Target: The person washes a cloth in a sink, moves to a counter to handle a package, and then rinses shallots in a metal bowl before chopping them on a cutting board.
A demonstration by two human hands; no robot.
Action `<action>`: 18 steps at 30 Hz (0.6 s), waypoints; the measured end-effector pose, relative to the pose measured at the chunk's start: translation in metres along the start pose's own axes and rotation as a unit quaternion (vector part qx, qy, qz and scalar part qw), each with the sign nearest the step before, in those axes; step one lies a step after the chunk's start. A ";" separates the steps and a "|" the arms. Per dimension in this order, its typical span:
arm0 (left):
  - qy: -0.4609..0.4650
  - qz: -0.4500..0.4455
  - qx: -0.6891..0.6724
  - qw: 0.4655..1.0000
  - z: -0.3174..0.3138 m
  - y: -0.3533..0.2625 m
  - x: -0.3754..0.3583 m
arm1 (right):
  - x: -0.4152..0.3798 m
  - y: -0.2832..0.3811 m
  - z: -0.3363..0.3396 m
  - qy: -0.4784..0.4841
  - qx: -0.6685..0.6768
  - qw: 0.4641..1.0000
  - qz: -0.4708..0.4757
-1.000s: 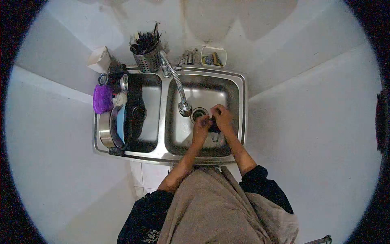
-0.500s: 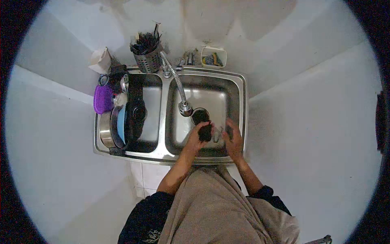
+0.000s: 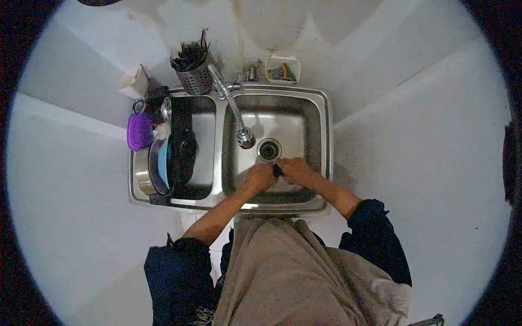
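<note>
Both of my hands are together over the right basin of a steel double sink [image 3: 325, 136], just in front of the drain [image 3: 269, 149]. My left hand [image 3: 261, 177] and my right hand [image 3: 295, 169] press around a small dark object [image 3: 278, 170], of which only a sliver shows between them. I cannot tell what the object is. The flexible tap [image 3: 236, 117] hangs over the basin with its head beside the drain.
The left basin holds stacked dishes: a black pan [image 3: 182, 155], a blue plate [image 3: 162, 163], a steel bowl [image 3: 142, 176] and a purple lid [image 3: 139, 132]. A cutlery holder [image 3: 194, 73] and a small sponge tray [image 3: 282, 69] stand behind the sink. White counter lies on both sides.
My hands were apart half a second ago, the left one holding the dark object. They have now closed together on it, lower in the basin. The drain is uncovered.
</note>
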State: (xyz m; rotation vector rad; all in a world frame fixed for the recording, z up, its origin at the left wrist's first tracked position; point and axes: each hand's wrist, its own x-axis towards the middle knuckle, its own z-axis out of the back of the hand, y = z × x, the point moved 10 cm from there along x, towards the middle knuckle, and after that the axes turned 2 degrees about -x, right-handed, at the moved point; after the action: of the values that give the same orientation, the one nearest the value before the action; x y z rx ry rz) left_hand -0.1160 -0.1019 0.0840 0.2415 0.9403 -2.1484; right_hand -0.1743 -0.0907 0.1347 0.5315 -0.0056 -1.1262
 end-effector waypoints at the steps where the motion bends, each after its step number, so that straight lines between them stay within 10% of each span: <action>1: 0.015 0.027 0.077 0.997 0.006 0.004 -0.002 | 0.005 -0.009 -0.017 0.007 0.034 0.998 -0.046; 8: -0.155 -0.185 0.095 0.966 0.031 0.001 -0.008 | -0.004 -0.001 -0.042 -0.055 0.330 0.913 -0.235; 14: -0.168 -0.207 0.146 0.953 0.013 0.007 -0.005 | -0.022 0.012 -0.119 -0.028 0.709 0.601 -0.368; 18: -0.255 -0.041 0.068 0.964 0.019 0.014 -0.026 | -0.006 -0.040 -0.127 -0.036 0.433 0.864 -0.255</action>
State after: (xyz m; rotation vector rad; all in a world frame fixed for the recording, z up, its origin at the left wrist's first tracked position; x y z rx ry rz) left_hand -0.0862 -0.1065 0.1014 -0.2824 0.5115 -2.1959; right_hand -0.1772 -0.0468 0.0086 1.3496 -0.4838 -1.6502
